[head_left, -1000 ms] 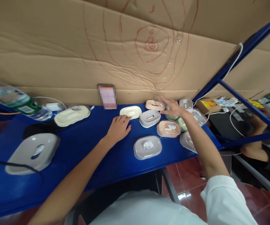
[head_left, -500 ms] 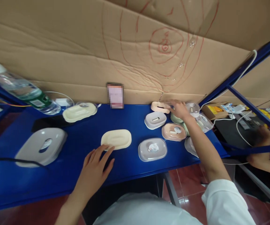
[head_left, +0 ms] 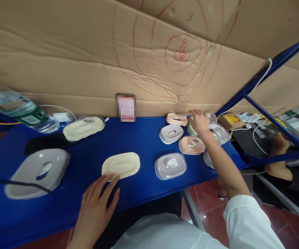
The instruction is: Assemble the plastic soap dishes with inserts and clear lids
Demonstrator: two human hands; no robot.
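Note:
Near the front of the blue desk lies a shallow cream oval plastic dish [head_left: 122, 164]. My left hand [head_left: 97, 197] rests at its near edge, palm down, fingers stretched and spread. Across the desk, my right hand [head_left: 199, 121] reaches into a group of oval plastic boxes, fingers bent down over a pale green box [head_left: 191, 129]. What the fingertips grip is hidden. Beside that hand are a peach box [head_left: 174, 119] and clear-lidded boxes [head_left: 211, 120]. Closer in sit a grey-white box [head_left: 171, 133], a labelled peach box [head_left: 191, 145] and a labelled lilac box [head_left: 170, 166].
On the left are a large grey lidded box [head_left: 42, 173] with a black cable across it, a cream dish [head_left: 84, 128] and a tilted water bottle [head_left: 22, 107]. A phone [head_left: 126, 108] leans on the cardboard wall [head_left: 74, 52]. Another person's arm [head_left: 279, 160] shows beyond the blue frame.
The cream dish and my left hand have shifted left and nearer in the view. My right hand has moved off the peach box's side, its fingers now more bent over the green box.

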